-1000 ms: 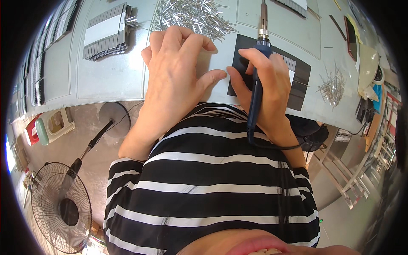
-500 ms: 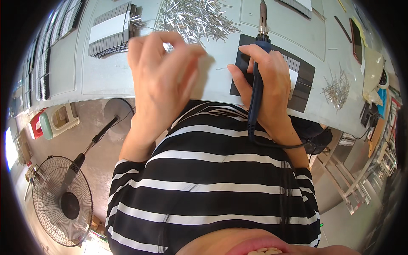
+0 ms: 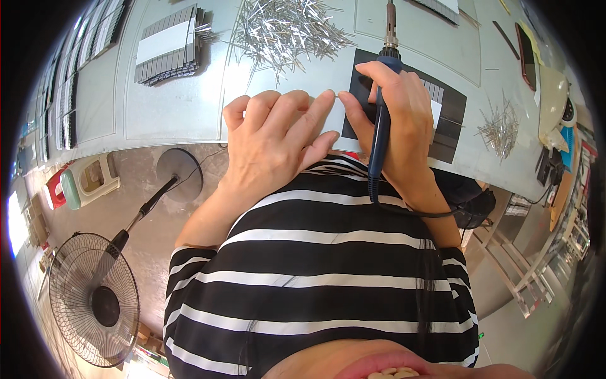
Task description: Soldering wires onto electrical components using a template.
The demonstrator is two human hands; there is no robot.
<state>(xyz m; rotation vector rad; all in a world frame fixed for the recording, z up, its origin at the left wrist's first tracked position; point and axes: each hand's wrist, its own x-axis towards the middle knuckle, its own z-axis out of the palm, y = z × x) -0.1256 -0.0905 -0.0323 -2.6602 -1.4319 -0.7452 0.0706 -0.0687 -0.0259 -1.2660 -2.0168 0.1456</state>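
A dark blue soldering iron (image 3: 381, 129) is in my right hand (image 3: 407, 114), its metal tip pointing toward the far side of the table. My left hand (image 3: 271, 136) lies low over the table's near edge, fingers apart. Its index fingertip comes close to my right thumb, and a tiny sliver of a thin metal strip seems to show between them. Under and beside my right hand is a black sheet (image 3: 451, 136) carrying a panel of grey strips with a white band (image 3: 436, 104), partly hidden by the hand. Beyond my left hand lies a heap of thin silver strips (image 3: 287, 35).
A stack of striped panels (image 3: 167, 47) sits at the left, with more stacks (image 3: 66, 107) along the far left edge. At the right are a smaller pile of strips (image 3: 500, 134) and a phone (image 3: 526, 57). A fan (image 3: 95, 300) and a stool (image 3: 91, 180) stand on the floor.
My left hand, blurred and raised before, has come down toward the table, its index finger stretching right to near my right thumb. The right hand keeps the soldering iron in about the same place.
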